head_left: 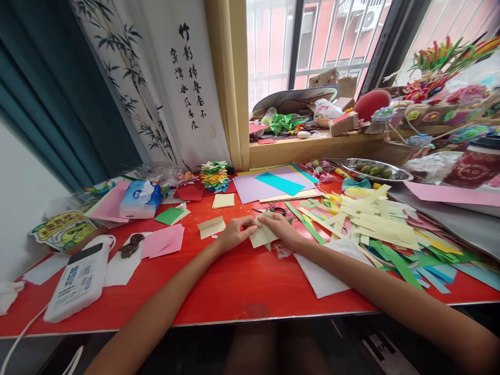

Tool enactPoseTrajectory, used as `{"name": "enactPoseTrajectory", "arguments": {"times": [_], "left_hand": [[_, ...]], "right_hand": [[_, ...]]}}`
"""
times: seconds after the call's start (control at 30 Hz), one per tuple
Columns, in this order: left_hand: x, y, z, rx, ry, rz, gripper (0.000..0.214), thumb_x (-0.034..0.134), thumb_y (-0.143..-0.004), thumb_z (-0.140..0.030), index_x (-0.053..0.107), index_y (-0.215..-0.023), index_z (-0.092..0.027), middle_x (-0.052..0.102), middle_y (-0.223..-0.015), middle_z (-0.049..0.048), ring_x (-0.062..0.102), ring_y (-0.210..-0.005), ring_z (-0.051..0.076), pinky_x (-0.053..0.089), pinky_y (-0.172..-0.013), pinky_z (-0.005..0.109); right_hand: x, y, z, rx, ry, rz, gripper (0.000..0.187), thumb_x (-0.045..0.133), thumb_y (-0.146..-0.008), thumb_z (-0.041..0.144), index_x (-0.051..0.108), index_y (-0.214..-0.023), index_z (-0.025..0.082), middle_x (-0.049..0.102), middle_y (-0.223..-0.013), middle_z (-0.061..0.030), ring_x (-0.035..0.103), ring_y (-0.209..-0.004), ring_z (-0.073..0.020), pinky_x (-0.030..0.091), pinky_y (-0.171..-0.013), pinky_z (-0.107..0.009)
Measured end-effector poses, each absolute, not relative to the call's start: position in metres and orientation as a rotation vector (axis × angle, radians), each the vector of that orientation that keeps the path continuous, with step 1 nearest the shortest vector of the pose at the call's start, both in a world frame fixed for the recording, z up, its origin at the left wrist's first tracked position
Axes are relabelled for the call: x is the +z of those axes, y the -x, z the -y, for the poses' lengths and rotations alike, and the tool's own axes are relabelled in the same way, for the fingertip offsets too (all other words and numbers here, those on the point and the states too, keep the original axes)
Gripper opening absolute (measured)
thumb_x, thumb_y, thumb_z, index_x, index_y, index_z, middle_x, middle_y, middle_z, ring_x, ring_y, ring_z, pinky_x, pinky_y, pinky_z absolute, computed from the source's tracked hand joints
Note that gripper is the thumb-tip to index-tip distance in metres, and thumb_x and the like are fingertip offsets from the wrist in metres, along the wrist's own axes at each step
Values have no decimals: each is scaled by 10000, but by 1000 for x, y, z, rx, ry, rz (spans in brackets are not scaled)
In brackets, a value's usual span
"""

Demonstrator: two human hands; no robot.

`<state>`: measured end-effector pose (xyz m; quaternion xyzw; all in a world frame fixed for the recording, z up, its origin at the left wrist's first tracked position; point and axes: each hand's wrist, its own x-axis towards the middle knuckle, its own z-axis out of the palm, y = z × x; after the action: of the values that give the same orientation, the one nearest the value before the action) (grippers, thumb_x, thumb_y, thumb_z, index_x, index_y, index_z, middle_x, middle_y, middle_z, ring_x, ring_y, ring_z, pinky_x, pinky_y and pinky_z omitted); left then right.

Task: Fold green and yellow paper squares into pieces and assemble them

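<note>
Between my two hands, just above the red table, is a pale yellow sheet of paper (261,238) with folds in it. My left hand (237,232) pinches its left upper edge. My right hand (279,229) grips the right side, its fingers partly covering the paper. Right behind the hands lie scissors (278,210) with dark handles. A creased pale yellow square (211,227) rests to the left of my left hand. Farther back sits a small stack of pale yellow squares (223,201).
Cut paper strips (375,224) form a heap on the right, beside a white sheet (324,268). Pink papers (166,242), a tissue pack (140,199) and a white power strip (80,281) lie left. At the back stand a folded-paper stack (215,176) and large coloured sheets (250,188).
</note>
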<state>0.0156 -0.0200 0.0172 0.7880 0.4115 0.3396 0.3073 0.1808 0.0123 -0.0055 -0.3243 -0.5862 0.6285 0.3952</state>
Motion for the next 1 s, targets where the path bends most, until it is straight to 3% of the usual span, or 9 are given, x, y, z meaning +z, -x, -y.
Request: {"name": "enactPoseTrajectory", "arguments": {"times": [0.13,0.4,0.57,0.67,0.73,0.9,1.0], "left_hand": [[15,-15,17,915,-1942,-1038,185,446,-797,-271,572,-839,-143,593,-826,26,530,-792,140,393,-719,231],[11,-14,13,949,-1892,-1038,199,441,-786,-230,588,-903,-163,504,-721,-8,436,-650,96,328,-606,205],[12,-13,12,1050,-1807,-1029,249,465,-774,-224,507,-1017,-187,371,-609,-49,367,-566,78,296,-560,196],[13,-15,11,1062,-1720,-1009,329,499,-763,-241,434,-1082,-192,380,-607,-58,378,-564,76,310,-563,193],[13,-16,10,1083,-1679,-1017,306,508,-762,-275,442,-1045,-179,413,-618,-51,401,-580,81,326,-570,198],[14,-15,9,1072,-1689,-1078,215,511,-750,-357,502,-736,-143,485,-675,-13,441,-625,95,349,-590,214],[14,-14,10,1066,-1692,-1101,217,515,-741,-356,491,-691,-146,467,-634,-25,427,-601,91,341,-576,214]], "right_hand": [[-5,-180,-12,1567,845,1498,228,557,-724,381,556,-731,153,559,-647,-2,513,-543,-114,367,-476,-214],[-4,-179,-12,1532,877,1481,227,564,-718,371,570,-742,145,571,-659,-7,506,-546,-107,358,-473,-206],[-2,-179,-12,1566,863,1468,291,602,-697,399,572,-825,140,611,-755,-43,552,-618,-134,404,-513,-220],[-3,-179,-12,1549,870,1482,312,617,-689,393,568,-855,133,618,-772,-57,565,-641,-146,420,-538,-232],[-3,-180,-12,1546,855,1515,320,628,-682,392,569,-857,131,621,-768,-55,566,-642,-146,418,-542,-232],[0,-180,-9,1477,856,1649,320,617,-691,404,579,-833,120,620,-775,-51,557,-645,-141,395,-532,-224],[-1,-180,-9,1433,891,1691,324,600,-703,408,578,-837,113,619,-790,-59,561,-663,-151,399,-543,-232]]}}
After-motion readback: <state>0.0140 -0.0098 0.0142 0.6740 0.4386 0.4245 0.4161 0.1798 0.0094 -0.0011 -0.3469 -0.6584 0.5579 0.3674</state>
